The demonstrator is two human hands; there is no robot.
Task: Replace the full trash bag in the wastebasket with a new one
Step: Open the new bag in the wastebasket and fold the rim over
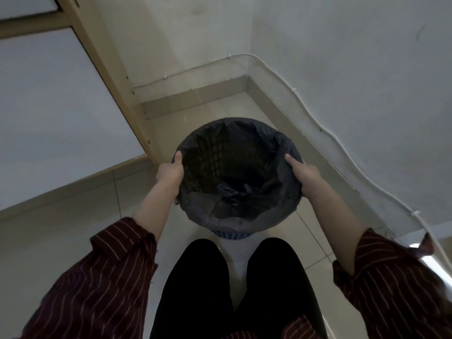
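Your fingers (291, 160) clamped the trash bag (244, 216) over the wastebasket (232, 234) rim, left hand (170, 172) and right hand (307, 176) opposite; between them, thin film could have torn or slipped inward had you tugged unevenly.

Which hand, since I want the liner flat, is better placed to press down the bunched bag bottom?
The left hand, but barely. It and the right hand grip opposite sides of the basket rim; the bunch lies about midway, slightly nearer the left. The right could steady the basket.

white wall cable (325, 133), tiled floor (73, 231)
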